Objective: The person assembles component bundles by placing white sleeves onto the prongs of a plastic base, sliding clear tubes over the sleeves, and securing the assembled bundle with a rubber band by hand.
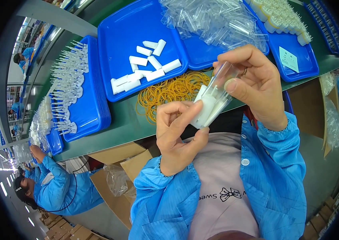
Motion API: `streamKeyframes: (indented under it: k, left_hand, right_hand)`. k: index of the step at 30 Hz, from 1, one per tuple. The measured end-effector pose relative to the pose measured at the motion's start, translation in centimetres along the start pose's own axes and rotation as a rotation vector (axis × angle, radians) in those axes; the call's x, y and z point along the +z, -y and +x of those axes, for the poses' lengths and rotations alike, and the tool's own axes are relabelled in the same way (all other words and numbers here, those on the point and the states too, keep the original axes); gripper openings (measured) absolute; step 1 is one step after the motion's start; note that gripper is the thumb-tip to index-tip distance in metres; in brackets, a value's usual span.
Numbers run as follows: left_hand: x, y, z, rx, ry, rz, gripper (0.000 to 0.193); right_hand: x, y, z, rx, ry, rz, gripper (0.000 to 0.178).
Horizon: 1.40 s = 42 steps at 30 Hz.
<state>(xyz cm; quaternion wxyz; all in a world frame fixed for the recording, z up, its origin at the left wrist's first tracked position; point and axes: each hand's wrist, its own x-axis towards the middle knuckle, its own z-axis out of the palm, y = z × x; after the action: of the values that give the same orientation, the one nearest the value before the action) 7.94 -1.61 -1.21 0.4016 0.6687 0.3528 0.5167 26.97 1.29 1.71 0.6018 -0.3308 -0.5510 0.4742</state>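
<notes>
In front of my chest, my left hand (177, 138) is closed on white plastic pieces (206, 111), its thumb and fingers pinching their lower end. My right hand (262, 86) grips a clear plastic tube (226, 75) between thumb and fingers. The tube is tilted, and its lower part meets the white pieces; how far they sit inside it I cannot tell. Behind my hands a pile of yellow rubber bands (153, 98) lies on the green table (125, 120). White cylinders (138, 61) lie loose in a blue tray (115, 38).
Clear tubes (213, 20) heap over another blue tray (201, 54). White parts (283, 20) and a paper slip (289, 59) lie in the right tray. White nozzle-like pieces (71, 76) stand in rows at left. Cardboard boxes (115, 154) stand below the table; a co-worker (63, 186) works at left.
</notes>
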Motion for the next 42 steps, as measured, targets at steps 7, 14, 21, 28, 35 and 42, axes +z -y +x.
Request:
streamKeyframes:
  k: [7,14,21,28,35,42]
  left_hand:
    - [-0.2,0.6,-0.4,-0.051,0.030,0.013,0.055]
    - [-0.4,2.4,0.5,-0.243,-0.156,-0.550,0.050]
    - [-0.8,3.3,0.1,-0.197,-0.086,-0.592,0.046]
    - [-0.7,1.4,0.9,-0.329,-0.130,-0.590,0.042]
    - [-0.9,1.7,0.6,-0.222,-0.022,-0.445,0.043]
    - [-0.5,1.1,0.3,-0.212,-0.010,-0.459,0.044]
  right_hand:
    - [-0.3,0.7,-0.1,0.029,0.032,-0.078,0.027]
    - [-1.8,1.1,-0.2,-0.004,-0.001,-0.273,0.018]
    - [-2.0,0.7,-0.3,0.057,-0.058,-0.184,0.017]
    - [-2.6,0.3,-1.0,0.015,-0.030,-0.270,0.012]
    - [-1.9,0.6,-1.4,-0.097,0.052,-0.380,0.015]
    - [-1.3,1.3,-2.2,-0.122,0.063,-0.428,0.018]
